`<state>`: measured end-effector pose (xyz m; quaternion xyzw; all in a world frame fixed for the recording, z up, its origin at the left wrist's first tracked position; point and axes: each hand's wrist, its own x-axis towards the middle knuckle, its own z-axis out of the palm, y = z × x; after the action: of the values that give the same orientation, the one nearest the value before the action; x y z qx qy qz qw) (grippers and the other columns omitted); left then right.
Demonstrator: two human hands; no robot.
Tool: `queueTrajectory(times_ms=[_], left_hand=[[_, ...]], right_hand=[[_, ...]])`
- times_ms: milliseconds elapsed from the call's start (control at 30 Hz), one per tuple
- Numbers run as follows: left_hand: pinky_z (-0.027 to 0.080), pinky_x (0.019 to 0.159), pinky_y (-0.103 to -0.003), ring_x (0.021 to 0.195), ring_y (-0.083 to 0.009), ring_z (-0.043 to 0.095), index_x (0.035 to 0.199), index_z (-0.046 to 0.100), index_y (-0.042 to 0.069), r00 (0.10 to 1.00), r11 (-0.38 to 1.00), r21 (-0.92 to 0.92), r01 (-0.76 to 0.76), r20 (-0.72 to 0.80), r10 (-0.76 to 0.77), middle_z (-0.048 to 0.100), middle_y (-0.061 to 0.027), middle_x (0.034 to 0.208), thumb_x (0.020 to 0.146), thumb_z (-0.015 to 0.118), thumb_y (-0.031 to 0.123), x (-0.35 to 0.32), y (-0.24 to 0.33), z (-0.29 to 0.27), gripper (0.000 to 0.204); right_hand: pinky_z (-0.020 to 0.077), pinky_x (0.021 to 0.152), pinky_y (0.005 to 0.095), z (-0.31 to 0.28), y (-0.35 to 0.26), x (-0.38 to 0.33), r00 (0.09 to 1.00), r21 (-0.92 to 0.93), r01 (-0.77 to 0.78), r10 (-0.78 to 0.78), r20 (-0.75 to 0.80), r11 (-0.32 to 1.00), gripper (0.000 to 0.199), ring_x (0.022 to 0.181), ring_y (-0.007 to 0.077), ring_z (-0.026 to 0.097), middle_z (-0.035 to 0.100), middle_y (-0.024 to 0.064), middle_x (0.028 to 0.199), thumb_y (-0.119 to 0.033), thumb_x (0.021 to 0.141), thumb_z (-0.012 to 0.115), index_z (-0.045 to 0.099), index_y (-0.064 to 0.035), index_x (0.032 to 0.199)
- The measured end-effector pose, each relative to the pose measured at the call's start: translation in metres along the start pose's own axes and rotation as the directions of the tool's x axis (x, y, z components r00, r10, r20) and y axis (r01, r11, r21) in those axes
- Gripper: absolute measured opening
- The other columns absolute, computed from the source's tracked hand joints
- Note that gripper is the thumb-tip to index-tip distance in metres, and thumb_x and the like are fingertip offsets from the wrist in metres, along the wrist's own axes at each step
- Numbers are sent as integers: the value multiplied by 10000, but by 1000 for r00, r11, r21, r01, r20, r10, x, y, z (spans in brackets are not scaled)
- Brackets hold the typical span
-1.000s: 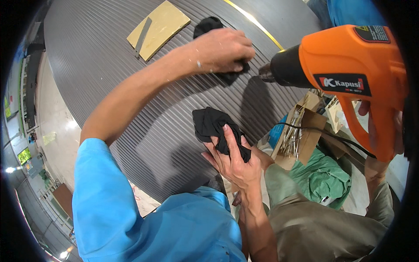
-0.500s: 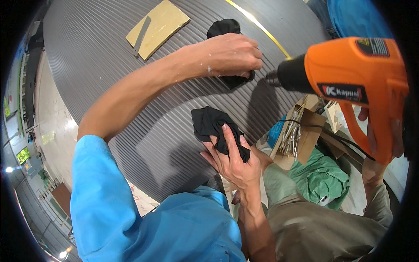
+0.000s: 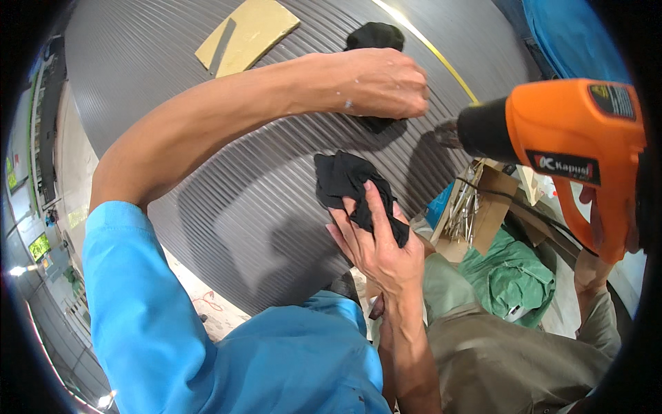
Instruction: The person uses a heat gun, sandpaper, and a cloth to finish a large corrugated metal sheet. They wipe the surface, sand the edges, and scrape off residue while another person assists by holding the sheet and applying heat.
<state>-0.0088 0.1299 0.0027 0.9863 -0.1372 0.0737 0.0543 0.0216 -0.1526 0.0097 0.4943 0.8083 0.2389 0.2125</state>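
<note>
A large dark grey ribbed surface [image 3: 255, 176] curves beneath my hands. My left hand [image 3: 389, 83], reaching across from the left, is clenched on a black cloth [image 3: 376, 36]; bits of it show above and below the fist. Closer to my body, my right hand [image 3: 383, 248] grips a second black cloth [image 3: 348, 176], bunched up, with one finger over it and others tucked beneath. An orange heat gun [image 3: 562, 127], held by another person's hand [image 3: 596, 221] at the right, points its metal nozzle toward the surface just right of my left fist.
A yellowish block [image 3: 258, 31] carrying a flat grey strip [image 3: 221, 47] lies at the far left. A thin yellow line [image 3: 438, 55] runs over the surface. At right are a cardboard box [image 3: 498, 200] with metal rods, a dark cable [image 3: 534, 212] and a green bag [image 3: 514, 276].
My left fist has slid right with its cloth, while the elbow has swung left. The right hand and its cloth have shifted slightly right and away. The heat gun has moved right and nearer.
</note>
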Motion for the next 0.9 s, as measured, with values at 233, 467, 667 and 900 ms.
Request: queueTrajectory(times_ms=[233,467,667,900], left_hand=[[539,895,-356,964,-225,631,852,654,44,990,990,-49,133,48,-131,653,-73,879,781,767,147,-30,-19,-16,169],[551,824,-354,893,-225,630,799,630,47,982,972,-165,168,-59,-180,651,-51,843,760,782,160,-30,-11,-6,193],[544,809,-336,885,-208,626,789,621,47,997,993,-109,39,-63,-46,651,-33,826,790,716,152,6,10,5,141],[531,834,-332,890,-193,615,772,609,57,996,999,-22,-38,79,40,638,-26,823,811,672,141,-11,-7,-14,112]], right_hand=[[371,1081,374,0,13,-2,999,215,-23,29,-25,976,414,1214,283,470,602,144,1262,-201,956,647,649,-75,1351],[388,1059,363,10,21,-1,999,99,-43,44,-4,994,422,1190,290,481,608,134,1230,-195,942,656,654,-83,1349],[414,997,352,14,32,3,996,77,-81,84,-38,994,375,1124,268,495,593,118,1176,-198,955,640,671,-76,1308],[445,925,338,18,41,6,987,98,-130,138,-76,987,327,1047,242,512,576,99,1112,-203,970,622,689,-67,1260]])
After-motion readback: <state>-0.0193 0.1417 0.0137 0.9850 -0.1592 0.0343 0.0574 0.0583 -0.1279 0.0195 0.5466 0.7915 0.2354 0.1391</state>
